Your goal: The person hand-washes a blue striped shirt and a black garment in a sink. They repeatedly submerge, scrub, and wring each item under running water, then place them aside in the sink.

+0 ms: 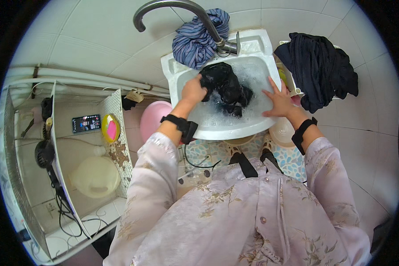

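Observation:
A wet black garment lies bunched in the soapy water of a white ceramic washbasin. Part of it is under the suds. At its left side, my left hand has its fingers curled around the cloth. My right hand rests over the basin's right rim with its fingers spread and nothing in it. A curved metal faucet with a lever arches over the back left of the basin.
A striped blue cloth is heaped behind the faucet. Dark clothing hangs over a white rack at right. Below are a pink basin and a lidded bucket. A left-hand shelf holds a phone, a yellow dish and a hairbrush.

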Demonstrator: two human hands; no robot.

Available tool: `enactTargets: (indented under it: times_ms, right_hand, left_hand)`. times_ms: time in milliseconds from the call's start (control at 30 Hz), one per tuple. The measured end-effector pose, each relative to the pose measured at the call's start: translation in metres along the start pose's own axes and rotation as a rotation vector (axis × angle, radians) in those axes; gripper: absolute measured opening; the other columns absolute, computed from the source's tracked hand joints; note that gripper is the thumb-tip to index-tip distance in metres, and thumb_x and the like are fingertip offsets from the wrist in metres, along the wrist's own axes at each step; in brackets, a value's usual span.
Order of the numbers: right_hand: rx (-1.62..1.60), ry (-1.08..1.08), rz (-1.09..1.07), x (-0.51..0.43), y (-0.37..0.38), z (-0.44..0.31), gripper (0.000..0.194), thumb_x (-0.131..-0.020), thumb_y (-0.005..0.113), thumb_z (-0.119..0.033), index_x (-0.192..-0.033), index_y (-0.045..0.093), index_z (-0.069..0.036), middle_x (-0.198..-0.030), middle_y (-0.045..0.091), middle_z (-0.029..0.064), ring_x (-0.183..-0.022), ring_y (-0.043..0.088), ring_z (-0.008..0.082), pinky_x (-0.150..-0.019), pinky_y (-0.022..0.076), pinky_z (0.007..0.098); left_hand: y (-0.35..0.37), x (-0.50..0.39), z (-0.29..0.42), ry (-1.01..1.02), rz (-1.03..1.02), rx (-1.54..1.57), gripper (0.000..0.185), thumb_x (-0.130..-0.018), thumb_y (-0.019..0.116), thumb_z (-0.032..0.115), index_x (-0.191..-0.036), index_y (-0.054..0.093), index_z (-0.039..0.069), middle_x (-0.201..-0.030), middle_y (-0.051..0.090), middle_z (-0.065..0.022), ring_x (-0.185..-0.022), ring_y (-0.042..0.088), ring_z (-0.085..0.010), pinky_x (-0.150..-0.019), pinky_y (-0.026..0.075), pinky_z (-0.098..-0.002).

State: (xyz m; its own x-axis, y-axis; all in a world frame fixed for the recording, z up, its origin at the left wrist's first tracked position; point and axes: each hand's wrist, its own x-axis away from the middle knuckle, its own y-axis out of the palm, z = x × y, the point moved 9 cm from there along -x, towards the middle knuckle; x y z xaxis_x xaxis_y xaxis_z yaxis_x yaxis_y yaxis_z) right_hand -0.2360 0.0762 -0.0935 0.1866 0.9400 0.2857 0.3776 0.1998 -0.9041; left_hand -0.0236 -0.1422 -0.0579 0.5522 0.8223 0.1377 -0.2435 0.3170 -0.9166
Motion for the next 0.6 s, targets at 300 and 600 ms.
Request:
enactTargets:
  times_ms: [300,600]
  right_hand:
    - [-0.171,0.069,0.162,-0.018,-0.012,-0.042,0.126,-0.045,0.081,-0.057,-0.145,0.010,-0.030,-0.149,0.006,0.0207,-0.135,0.004,0.0468,-0.100,0.0108,0.0668]
    - [-0.650,-0.133,0.630,-0.038,-0.061,-0.123,0.125,-0.051,0.082,-0.047,-0.145,0.006,-0.018,-0.150,0.004,0.0177,-0.136,0.005,0.0438,-0.101,0.0097,0.0648]
  left_hand:
    - [-0.208,0.048,0.097,0.056,0.283,0.988,0.040,-0.066,0.058,0.002,-0.106,0.054,-0.003,-0.084,0.059,-0.0070,-0.073,0.057,-0.0156,-0.066,0.046,-0.0251]
    - [-0.261,0.122,0.196,0.293,0.124,1.215,0.038,-0.070,0.055,-0.004,-0.109,0.054,-0.003,-0.090,0.061,-0.0069,-0.078,0.059,-0.0120,-0.074,0.047,-0.0229]
